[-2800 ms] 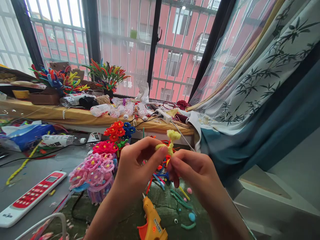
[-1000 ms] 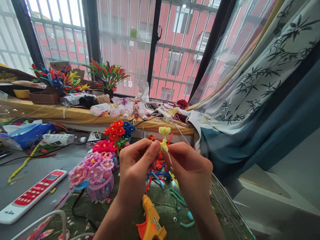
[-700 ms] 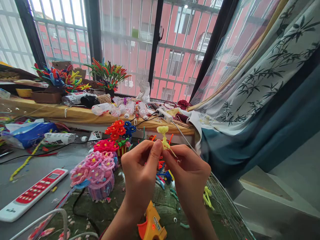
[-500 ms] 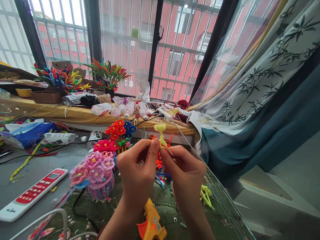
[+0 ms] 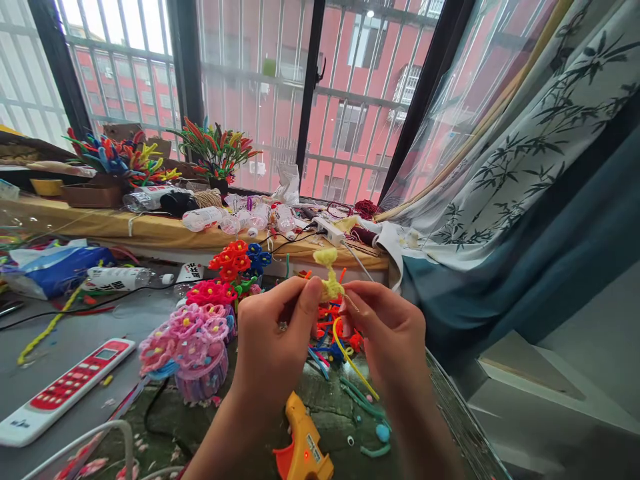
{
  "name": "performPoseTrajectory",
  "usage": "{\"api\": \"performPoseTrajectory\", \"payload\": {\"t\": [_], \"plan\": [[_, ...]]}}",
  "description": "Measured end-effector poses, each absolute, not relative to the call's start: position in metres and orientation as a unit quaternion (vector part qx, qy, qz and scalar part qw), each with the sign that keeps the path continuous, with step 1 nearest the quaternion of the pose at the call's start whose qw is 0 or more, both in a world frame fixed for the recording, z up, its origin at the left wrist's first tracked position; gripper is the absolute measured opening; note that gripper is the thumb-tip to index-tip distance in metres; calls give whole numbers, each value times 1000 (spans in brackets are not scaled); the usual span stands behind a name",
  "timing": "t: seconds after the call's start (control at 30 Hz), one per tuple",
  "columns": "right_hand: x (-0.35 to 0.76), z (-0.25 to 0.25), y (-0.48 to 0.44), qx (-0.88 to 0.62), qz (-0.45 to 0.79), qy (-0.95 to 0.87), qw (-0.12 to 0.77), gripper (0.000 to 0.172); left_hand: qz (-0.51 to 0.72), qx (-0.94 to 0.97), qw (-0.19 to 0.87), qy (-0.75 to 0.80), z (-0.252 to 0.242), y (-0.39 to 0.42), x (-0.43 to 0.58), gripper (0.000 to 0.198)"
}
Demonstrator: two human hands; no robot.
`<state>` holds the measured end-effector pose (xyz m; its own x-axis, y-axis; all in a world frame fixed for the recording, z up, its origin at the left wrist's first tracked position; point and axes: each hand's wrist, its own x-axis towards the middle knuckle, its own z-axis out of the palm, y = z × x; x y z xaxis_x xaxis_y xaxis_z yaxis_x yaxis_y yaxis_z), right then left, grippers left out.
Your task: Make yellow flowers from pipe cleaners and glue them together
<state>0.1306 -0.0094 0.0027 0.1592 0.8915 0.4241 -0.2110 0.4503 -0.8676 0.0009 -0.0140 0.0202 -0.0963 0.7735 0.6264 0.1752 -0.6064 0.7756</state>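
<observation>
A small pale-yellow pipe cleaner shape (image 5: 329,279), with a fuzzy rounded top on a twisted stem, is held up between both hands. My left hand (image 5: 277,327) pinches its lower left side between thumb and forefinger. My right hand (image 5: 393,327) has its fingertips closed at the lower right side, where a thin bare twisted end slants over the thumb. Behind and below the hands lie loose red, blue and orange pipe cleaner pieces, plus a long yellow pipe cleaner (image 5: 353,360). An orange-yellow glue gun (image 5: 307,443) with a lit red light rests below, between the forearms.
Left of the hands stand pink pipe cleaner flowers (image 5: 193,333) in a purple-striped pot, with red flowers (image 5: 233,260) behind. A red-and-white power strip (image 5: 75,387) lies far left. Green pieces (image 5: 367,403) and a blue pompom (image 5: 383,433) lie near my right forearm. Bottles (image 5: 203,219) crowd the windowsill.
My right hand has moved right, away from my left, uncovering more of the yellow shape and the pieces behind. The shape has shifted slightly right; the left hand has barely moved.
</observation>
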Motion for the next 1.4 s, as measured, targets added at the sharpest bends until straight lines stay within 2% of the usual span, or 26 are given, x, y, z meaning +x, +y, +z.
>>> {"api": "performPoseTrajectory", "payload": {"t": [0.1, 0.17, 0.43, 0.53, 0.67, 0.73, 0.9, 1.1, 1.4], "plan": [[137, 7, -12, -337, 435, -509, 662, 21, 626, 643, 217, 383, 21, -14, 0, 39], [141, 9, -15, -350, 442, -522, 640, 21, 620, 649, 222, 383, 21, -13, -1, 35], [140, 12, -21, -384, 425, -529, 626, 18, 603, 639, 364, 309, 21, -6, -8, 46], [138, 13, -24, -390, 414, -530, 629, 20, 591, 649, 388, 281, 20, -3, -12, 37], [136, 14, -28, -395, 387, -546, 629, 19, 573, 657, 397, 289, 22, -5, -13, 15], [135, 15, -29, -391, 374, -567, 621, 17, 571, 655, 400, 291, 22, -6, -12, 11], [133, 17, -30, -374, 358, -579, 629, 16, 597, 629, 419, 270, 22, -8, -7, 16], [132, 18, -33, -384, 365, -571, 627, 17, 561, 617, 484, 264, 22, -7, -10, 35], [134, 19, -33, -367, 356, -606, 610, 16, 556, 637, 481, 232, 24, -6, -9, 25]]}}
